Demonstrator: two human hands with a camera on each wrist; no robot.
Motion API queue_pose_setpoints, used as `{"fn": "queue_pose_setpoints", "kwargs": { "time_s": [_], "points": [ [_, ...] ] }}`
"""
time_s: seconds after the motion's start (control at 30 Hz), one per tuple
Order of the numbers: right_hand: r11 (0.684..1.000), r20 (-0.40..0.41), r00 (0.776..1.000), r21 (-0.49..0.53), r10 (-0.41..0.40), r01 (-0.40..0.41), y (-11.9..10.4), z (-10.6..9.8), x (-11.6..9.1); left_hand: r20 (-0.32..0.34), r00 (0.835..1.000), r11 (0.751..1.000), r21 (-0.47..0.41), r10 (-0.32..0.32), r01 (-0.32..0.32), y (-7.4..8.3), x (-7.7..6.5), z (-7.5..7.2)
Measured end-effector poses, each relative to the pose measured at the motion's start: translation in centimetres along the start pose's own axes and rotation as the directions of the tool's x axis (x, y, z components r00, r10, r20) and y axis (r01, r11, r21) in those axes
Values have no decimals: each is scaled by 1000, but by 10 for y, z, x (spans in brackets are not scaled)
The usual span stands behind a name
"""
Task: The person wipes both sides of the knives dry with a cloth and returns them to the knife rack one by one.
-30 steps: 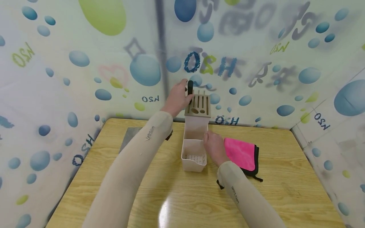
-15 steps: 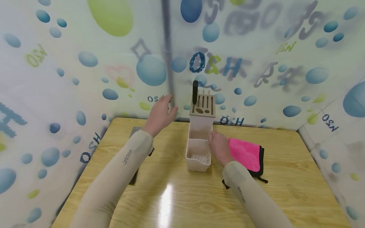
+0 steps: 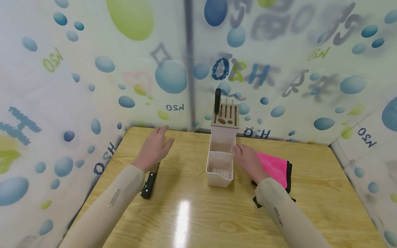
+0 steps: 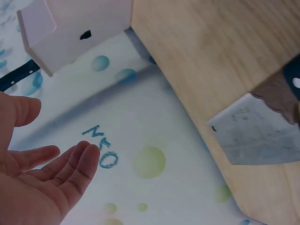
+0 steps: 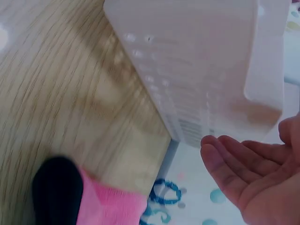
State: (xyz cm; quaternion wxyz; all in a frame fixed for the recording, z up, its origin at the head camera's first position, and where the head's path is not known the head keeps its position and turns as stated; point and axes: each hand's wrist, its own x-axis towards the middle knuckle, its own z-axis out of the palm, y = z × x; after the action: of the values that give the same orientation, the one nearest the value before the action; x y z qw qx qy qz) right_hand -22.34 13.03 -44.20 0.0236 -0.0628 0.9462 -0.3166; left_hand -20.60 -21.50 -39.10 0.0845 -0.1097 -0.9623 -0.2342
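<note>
My left hand (image 3: pixel 153 148) is held with fingers spread and nothing in it, above a cleaver (image 3: pixel 149 186) that lies on the left of the table. The hand hides part of its blade in the head view; the left wrist view shows the broad grey blade (image 4: pixel 258 131). A pale pink knife holder (image 3: pixel 220 179) with a brown slotted top (image 3: pixel 225 115) stands upright at the middle. One black-handled knife (image 3: pixel 217 101) is upright in its left slot. My right hand (image 3: pixel 249 161) is at the holder's right side, fingertips by the wall, fingers loosely extended in the right wrist view.
A bright pink cloth (image 3: pixel 274 168) with black edging lies right of the holder, partly behind the right hand. The wooden table (image 3: pixel 192 206) ends at a patterned wall sheet (image 3: pixel 172 75) close behind the holder.
My left hand has left the black-handled knife in the holder and come left and down over the cleaver. My right hand has eased slightly outward from the holder's side.
</note>
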Motion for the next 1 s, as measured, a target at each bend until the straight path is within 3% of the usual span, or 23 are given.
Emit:
{"fn": "queue_pose_setpoints", "kwargs": {
  "time_s": [0.23,0.37,0.5,0.63,0.77,1.0],
  "points": [
    [1000,-11,1000,-22,-15,15,22,-20,-15,-5,1000,999,40,-18,18,-17,-21,6],
    [999,30,999,-38,14,-13,35,-32,-24,1,1000,997,76,-19,18,-27,-36,13],
    [992,60,995,-102,75,-69,50,-42,-31,-15,1000,991,129,22,-20,-38,-54,22],
    [978,52,995,-194,86,-75,66,-45,-36,-17,999,986,161,46,-43,-47,-70,29],
    [962,57,995,-265,87,-69,81,-43,-38,7,1000,984,177,12,-13,-52,-83,34],
    [936,134,974,-328,181,-129,100,-34,-39,88,994,977,207,-71,52,-57,-96,43]
  ]
}}
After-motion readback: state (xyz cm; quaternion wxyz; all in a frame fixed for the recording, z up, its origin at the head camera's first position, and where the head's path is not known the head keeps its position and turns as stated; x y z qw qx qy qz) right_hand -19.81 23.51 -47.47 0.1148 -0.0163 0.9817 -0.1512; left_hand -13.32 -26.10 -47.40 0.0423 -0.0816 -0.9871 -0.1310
